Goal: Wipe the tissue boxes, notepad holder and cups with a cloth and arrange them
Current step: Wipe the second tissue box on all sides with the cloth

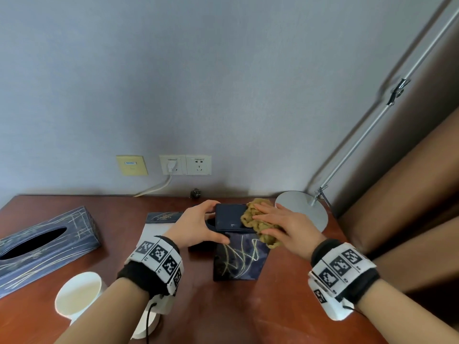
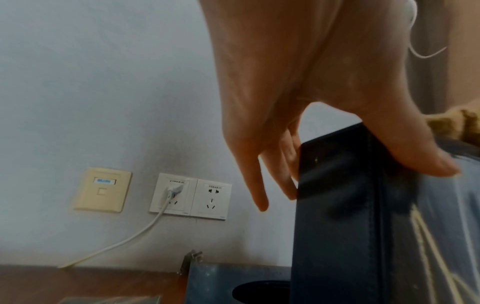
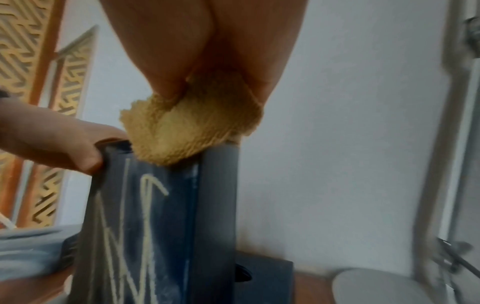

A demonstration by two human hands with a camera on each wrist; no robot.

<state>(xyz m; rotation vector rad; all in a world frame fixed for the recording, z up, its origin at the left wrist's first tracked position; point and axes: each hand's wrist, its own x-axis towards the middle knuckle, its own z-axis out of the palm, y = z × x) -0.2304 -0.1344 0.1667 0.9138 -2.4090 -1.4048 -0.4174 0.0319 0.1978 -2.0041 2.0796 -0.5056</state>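
A dark blue tissue box (image 1: 239,259) with pale gold scribbles stands on end at the table's middle. My left hand (image 1: 211,222) grips its top, thumb on the near face and fingers over the far edge (image 2: 291,164). My right hand (image 1: 278,222) lies flat with straight fingers on a crumpled yellow cloth (image 1: 250,214), pressing it onto the right of the box's top (image 3: 187,127). A second, matching tissue box (image 1: 44,242) lies flat at the left. The notepad holder (image 1: 161,217) with white paper sits just behind my left hand. A white paper cup (image 1: 79,294) stands front left; another (image 1: 146,326) is half hidden under my left wrist.
A grey round lamp base (image 1: 303,207) with a slanted metal arm (image 1: 372,125) stands close behind my right hand. Wall sockets (image 1: 186,165) with a white cable sit above the table's back edge. A brown curtain (image 1: 409,194) hangs at the right.
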